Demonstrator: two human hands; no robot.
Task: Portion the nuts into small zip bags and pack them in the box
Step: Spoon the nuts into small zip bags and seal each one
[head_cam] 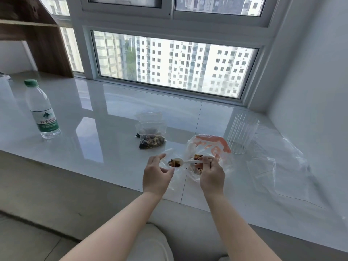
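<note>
My right hand (211,175) grips the handle of a white plastic spoon (188,162) whose bowl carries a heap of mixed nuts. My left hand (156,173) pinches the mouth of a small clear zip bag (174,180) that hangs over the sill's front edge, and the spoon's bowl sits at that mouth. Behind my right hand lies the large clear bag with orange print (212,145), with nuts showing inside it. A filled small zip bag (151,137) of nuts lies further back, with another clear zip bag (148,116) behind it. No box is in view.
A water bottle with a green cap (42,110) stands at the left on the glossy white sill (94,113). A ribbed clear glass (242,132) stands right of the big bag, beside crumpled clear plastic (282,162). A wooden shelf (37,34) is at the back left.
</note>
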